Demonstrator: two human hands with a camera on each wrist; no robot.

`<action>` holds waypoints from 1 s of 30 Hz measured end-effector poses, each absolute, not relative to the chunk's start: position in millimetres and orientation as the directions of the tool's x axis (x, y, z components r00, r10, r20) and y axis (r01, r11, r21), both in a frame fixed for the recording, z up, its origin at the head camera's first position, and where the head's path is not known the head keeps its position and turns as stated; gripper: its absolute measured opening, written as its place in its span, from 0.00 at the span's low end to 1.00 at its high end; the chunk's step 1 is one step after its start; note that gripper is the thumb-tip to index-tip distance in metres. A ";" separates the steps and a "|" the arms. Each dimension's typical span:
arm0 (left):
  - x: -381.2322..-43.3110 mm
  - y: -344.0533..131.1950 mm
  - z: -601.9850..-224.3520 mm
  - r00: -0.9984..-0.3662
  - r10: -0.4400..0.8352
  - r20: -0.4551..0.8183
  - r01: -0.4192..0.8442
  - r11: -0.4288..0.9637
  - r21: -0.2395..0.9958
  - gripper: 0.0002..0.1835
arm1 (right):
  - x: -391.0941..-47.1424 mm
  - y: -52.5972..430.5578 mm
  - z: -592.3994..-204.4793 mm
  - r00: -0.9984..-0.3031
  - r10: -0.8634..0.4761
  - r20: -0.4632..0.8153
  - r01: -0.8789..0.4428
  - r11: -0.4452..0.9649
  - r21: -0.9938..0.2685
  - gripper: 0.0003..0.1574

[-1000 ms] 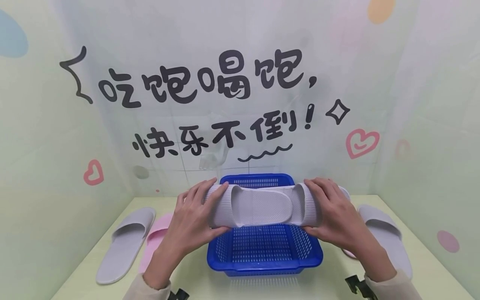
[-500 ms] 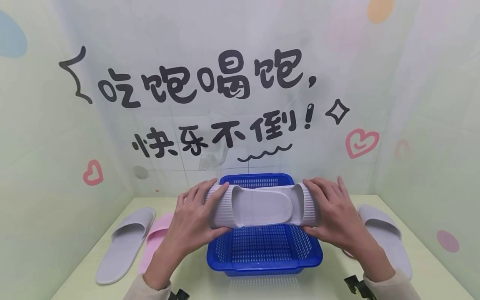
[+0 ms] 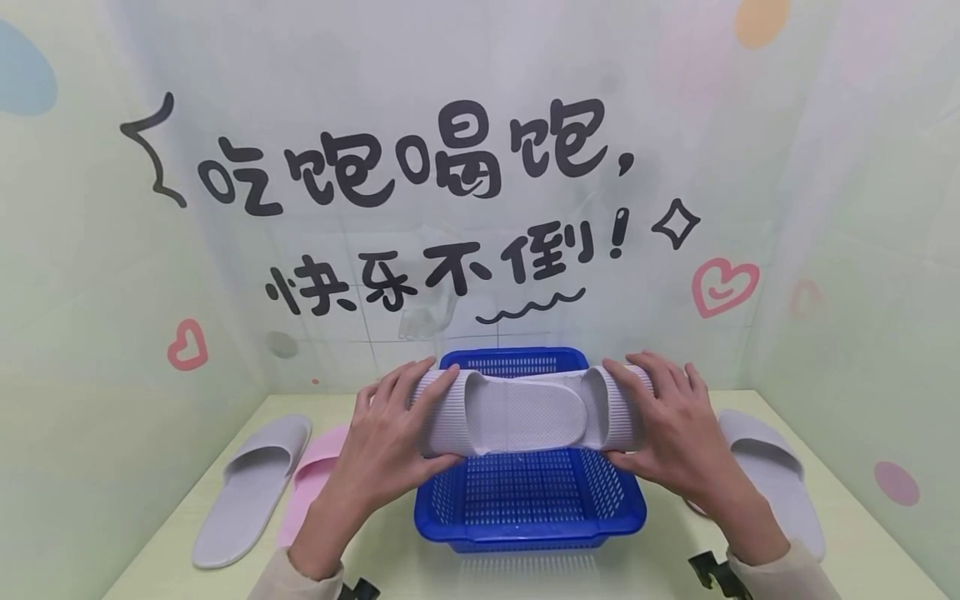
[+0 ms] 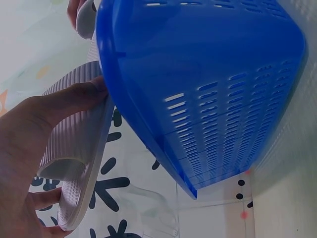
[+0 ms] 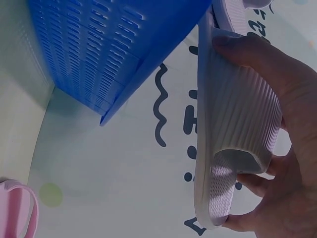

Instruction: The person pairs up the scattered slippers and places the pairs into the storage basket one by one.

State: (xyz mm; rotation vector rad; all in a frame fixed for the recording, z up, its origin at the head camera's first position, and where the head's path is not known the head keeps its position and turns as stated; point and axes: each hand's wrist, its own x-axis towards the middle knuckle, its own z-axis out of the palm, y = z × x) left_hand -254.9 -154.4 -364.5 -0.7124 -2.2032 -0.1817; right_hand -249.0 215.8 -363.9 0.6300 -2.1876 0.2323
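Note:
Two pale lilac-grey slippers with ribbed straps are held up over the blue basket [image 3: 528, 535], end to end with their soles overlapping. My left hand [image 3: 393, 437] grips the left slipper [image 3: 525, 414] across its strap, thumb on the near side and fingers over the far side. On the other side, my right hand [image 3: 675, 433] holds the right slipper [image 3: 624, 408] by its strap in the same way. The left wrist view shows the ribbed strap [image 4: 79, 131] close beside the basket's rim. The right slipper's sole edge [image 5: 202, 148] appears side-on in the right wrist view.
A grey slipper [image 3: 251, 492] and a pink slipper [image 3: 315, 471] lie at the left of the pale table. Another grey slipper [image 3: 780, 483] lies at the right, beside a mostly hidden pink one. A printed curtain [image 3: 480, 225] hangs behind.
My right hand's fingers have shifted slightly and spread apart on the right slipper. The slippers, left hand and basket stay practically where they were.

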 end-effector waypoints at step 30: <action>-255.6 -154.2 -366.0 -0.505 0.441 0.742 0.553 0.825 -0.114 0.64 | -249.2 213.6 -366.8 -0.544 -0.348 0.764 -0.497 0.867 0.041 0.75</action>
